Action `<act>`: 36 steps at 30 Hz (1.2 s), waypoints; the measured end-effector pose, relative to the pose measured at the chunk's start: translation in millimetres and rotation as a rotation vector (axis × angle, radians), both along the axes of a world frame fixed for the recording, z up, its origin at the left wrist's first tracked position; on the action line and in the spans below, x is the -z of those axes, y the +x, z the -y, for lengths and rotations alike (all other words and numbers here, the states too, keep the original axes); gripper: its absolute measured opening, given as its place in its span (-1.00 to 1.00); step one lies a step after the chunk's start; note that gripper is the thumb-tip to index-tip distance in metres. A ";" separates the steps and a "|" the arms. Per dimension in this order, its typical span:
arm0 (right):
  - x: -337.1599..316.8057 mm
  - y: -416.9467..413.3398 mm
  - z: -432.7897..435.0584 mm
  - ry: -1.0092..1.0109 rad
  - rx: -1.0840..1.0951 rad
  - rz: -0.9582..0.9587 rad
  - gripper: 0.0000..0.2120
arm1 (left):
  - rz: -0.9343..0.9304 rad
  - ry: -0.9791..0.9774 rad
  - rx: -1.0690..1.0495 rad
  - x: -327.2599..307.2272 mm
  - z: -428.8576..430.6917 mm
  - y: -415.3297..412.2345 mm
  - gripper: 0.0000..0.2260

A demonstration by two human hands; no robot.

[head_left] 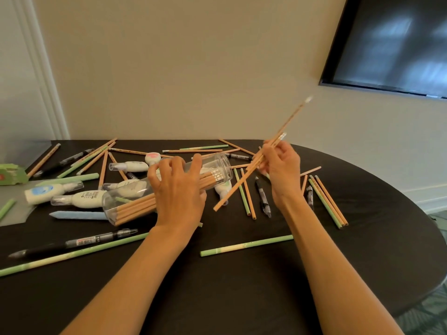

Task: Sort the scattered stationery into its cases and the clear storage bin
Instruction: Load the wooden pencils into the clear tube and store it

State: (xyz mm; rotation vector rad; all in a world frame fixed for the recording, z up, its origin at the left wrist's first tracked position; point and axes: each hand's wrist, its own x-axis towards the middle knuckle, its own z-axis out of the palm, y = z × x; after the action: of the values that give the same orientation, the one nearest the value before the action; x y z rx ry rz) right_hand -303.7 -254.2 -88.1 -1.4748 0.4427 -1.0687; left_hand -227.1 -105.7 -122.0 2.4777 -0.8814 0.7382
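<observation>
Left hand (177, 189) lies over a clear plastic case (167, 187) on its side on the dark table (242, 286), fingers curled down around it and holding it. That case is round at its open end, which points away and to the right, and it is packed with tan wooden pencils (135, 209) whose white eraser ends (216, 177) sit near the mouth. Right hand (281, 170) is raised just beside the case mouth, pinching a small bunch of tan pencils (263, 155) that slants up to the right; the top end is blurred. Loose tan and green pencils (245, 245), black pens (72, 243) and white correction bottles (79, 198) lie scattered around the case. A green box (12, 174) at the left edge is cut off. Part of the case is hidden under the left hand.
</observation>
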 end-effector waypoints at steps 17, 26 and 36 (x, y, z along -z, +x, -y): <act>28.2 13.3 -18.9 -0.290 -0.285 -0.570 -0.90 | 0.002 -0.088 -0.012 -3.4 -5.6 0.1 -0.41; 7.8 -4.1 -5.6 0.451 0.055 0.146 -0.96 | -0.021 -0.011 0.001 -2.0 -6.9 -0.6 -0.39; 15.3 10.7 -27.4 0.186 -0.255 -0.192 -0.93 | -0.021 0.000 0.059 0.4 -2.3 -8.9 -0.41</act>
State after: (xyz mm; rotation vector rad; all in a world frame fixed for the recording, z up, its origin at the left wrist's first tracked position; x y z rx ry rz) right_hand -293.0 -226.9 -103.4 -1.4291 0.4620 -0.6701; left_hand -236.1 -103.4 -122.4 2.4438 -0.9427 0.6910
